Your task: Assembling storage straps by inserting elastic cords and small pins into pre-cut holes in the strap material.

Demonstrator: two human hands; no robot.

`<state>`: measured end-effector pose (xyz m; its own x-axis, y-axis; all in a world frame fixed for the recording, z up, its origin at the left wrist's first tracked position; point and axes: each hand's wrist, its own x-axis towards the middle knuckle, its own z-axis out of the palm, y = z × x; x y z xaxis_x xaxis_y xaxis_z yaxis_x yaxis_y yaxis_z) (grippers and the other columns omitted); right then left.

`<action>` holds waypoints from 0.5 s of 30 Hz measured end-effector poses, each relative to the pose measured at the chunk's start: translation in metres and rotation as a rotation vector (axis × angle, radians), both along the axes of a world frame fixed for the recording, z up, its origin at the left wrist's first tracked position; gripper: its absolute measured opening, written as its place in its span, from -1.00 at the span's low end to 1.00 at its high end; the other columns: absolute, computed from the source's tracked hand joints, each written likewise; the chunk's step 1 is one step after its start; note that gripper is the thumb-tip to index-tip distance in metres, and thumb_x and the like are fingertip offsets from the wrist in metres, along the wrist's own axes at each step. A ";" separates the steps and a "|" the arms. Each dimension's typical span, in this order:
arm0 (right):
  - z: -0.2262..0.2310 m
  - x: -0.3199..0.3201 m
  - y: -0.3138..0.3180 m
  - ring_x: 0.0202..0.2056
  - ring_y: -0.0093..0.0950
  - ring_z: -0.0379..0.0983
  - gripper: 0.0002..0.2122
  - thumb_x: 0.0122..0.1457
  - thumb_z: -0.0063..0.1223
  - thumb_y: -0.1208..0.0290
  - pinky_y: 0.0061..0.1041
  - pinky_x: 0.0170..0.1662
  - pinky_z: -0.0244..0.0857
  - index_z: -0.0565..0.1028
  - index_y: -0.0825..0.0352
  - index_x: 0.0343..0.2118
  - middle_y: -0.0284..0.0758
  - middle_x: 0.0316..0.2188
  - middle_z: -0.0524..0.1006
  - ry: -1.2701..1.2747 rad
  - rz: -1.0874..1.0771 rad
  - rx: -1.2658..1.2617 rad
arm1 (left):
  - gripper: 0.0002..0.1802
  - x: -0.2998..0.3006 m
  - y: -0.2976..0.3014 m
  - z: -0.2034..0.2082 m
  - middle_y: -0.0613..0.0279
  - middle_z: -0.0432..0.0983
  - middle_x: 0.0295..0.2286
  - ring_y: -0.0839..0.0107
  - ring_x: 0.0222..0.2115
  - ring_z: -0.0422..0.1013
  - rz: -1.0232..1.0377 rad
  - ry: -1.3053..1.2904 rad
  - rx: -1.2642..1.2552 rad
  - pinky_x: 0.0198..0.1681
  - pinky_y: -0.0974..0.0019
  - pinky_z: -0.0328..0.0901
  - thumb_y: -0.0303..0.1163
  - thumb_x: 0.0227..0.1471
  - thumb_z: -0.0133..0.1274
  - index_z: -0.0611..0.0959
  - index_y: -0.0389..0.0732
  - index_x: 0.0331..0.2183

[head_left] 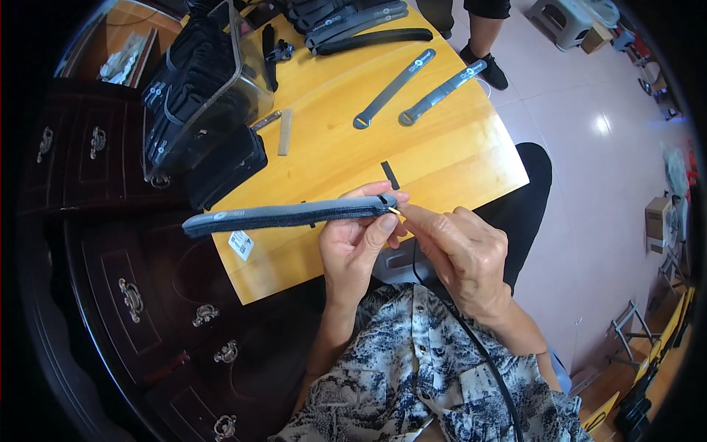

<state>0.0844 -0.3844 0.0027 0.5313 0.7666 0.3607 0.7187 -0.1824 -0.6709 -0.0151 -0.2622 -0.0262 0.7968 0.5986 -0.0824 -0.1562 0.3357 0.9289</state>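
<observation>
Over a yellow wooden table [471, 158] beside tiled floor [563, 177] and dark drawers [118, 287], the left hand [350, 249] clasps one end of a grey-black strap bundle [272, 217], the half-curled right hand [471, 247] meeting it, grip unclear.

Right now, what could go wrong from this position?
The strap bundle is held by the left grip near one end, so its long unsupported side might sag or twist. A loose grey strap pokes past the edge of the table and could be knocked off. The dark cable hangs close to the right grip and forearm, so it might snag.
</observation>
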 end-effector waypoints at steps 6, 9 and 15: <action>-0.006 -0.001 0.002 -0.61 -0.52 0.37 -0.67 -0.08 0.20 0.62 -0.57 -0.55 0.27 0.53 0.33 -0.18 -0.38 -0.54 0.54 0.014 -0.005 0.020 | -0.62 0.003 -0.007 -0.009 0.02 0.51 -0.28 0.50 -0.45 0.44 0.077 -0.045 -0.081 -0.42 0.47 0.36 -0.55 0.04 0.00 0.40 -0.43 -0.07; -0.014 -0.004 0.008 -0.62 -0.53 0.37 -0.69 -0.06 0.21 0.60 -0.58 -0.55 0.29 0.53 0.33 -0.19 -0.37 -0.53 0.56 0.052 -0.056 0.076 | -0.65 0.010 -0.012 -0.010 0.03 0.51 -0.32 0.49 -0.46 0.43 0.148 -0.090 -0.104 -0.43 0.45 0.37 -0.55 0.02 -0.03 0.42 -0.44 -0.11; -0.026 -0.006 0.012 -0.62 -0.53 0.38 -0.75 -0.01 0.17 0.48 -0.55 -0.59 0.27 0.52 0.23 -0.20 -0.43 -0.62 0.50 0.003 -0.046 0.082 | -0.72 0.020 -0.013 -0.008 0.01 0.51 -0.35 0.49 -0.46 0.41 0.241 -0.070 -0.141 -0.43 0.45 0.36 -0.56 -0.01 -0.14 0.45 -0.44 -0.20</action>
<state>0.0781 -0.3727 -0.0232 0.5663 0.7094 0.4197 0.7091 -0.1597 -0.6868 0.0050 -0.2755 -0.0340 0.6394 0.7582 -0.1276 -0.3096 0.4058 0.8599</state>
